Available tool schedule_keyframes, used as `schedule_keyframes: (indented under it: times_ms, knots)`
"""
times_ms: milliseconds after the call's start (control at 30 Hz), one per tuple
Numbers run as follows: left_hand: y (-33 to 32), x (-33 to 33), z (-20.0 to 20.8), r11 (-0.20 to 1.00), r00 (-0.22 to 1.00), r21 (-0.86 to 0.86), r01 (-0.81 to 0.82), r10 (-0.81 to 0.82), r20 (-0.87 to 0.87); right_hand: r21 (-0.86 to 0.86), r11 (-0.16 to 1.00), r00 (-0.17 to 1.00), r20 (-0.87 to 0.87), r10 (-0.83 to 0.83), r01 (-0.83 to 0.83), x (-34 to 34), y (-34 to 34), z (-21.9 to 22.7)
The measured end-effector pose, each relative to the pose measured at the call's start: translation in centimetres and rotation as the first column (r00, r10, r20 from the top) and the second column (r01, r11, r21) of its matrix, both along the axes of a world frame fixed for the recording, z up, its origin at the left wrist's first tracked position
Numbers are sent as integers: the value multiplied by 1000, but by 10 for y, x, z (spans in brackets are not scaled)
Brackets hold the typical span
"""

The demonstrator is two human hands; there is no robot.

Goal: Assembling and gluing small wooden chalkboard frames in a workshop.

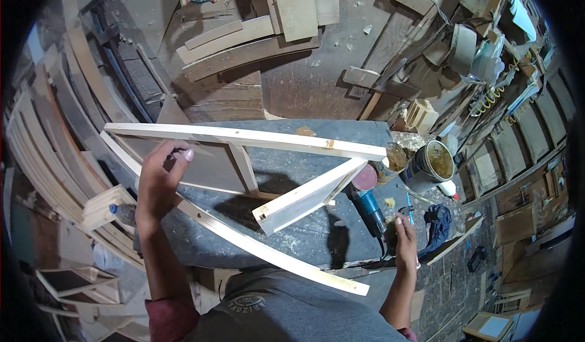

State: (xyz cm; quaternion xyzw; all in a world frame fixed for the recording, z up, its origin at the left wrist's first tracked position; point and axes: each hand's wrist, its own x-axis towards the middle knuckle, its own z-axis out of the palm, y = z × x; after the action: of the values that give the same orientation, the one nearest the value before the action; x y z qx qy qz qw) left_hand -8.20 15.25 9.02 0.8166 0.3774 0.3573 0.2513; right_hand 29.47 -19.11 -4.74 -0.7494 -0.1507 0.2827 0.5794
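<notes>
A pale wooden frame with a grey panel [204, 166] lies on the dark worktable [286, 131]. My left hand [159, 183] is over its left part, fingers loosely bent, a gap between thumb and fingers and nothing visible in them. A long curved wooden strip [262, 243] runs beneath that hand toward my body. Slanting up to the frame's right end is a smaller wooden frame piece [311, 195]. My right hand [405, 238] is at the table's right side, fingers drawn together; what they hold is too small to make out. Beside it lies a teal power sander [369, 209] with a pink disc.
A jar [393, 158] and a bucket of brownish paste [440, 161] stand at the table's right end, near a dark crumpled cloth [437, 221]. Curved boards [250, 55] lie beyond the table. Long wooden strips [46, 171] are stacked on the left. A capped bottle [124, 213] stands at the left edge.
</notes>
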Motion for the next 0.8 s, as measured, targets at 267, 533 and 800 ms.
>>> schedule_keyframes:
  times_ms: [267, 533, 800]
  knots:
    - [11, 55, 35, 930, 942, 195, 312, -277, -187, -24, 908, 547, 792, 273, -419, -25, 88, 118]
    - [-3, 75, 4, 902, 829, 194, 385, -246, -502, -372, 870, 122, 895, 428, -324, -71, 156, 146]
    - [0, 66, -5, 888, 815, 253, 384, -196, -546, -495, 845, -31, 866, 499, -204, -79, 174, 136]
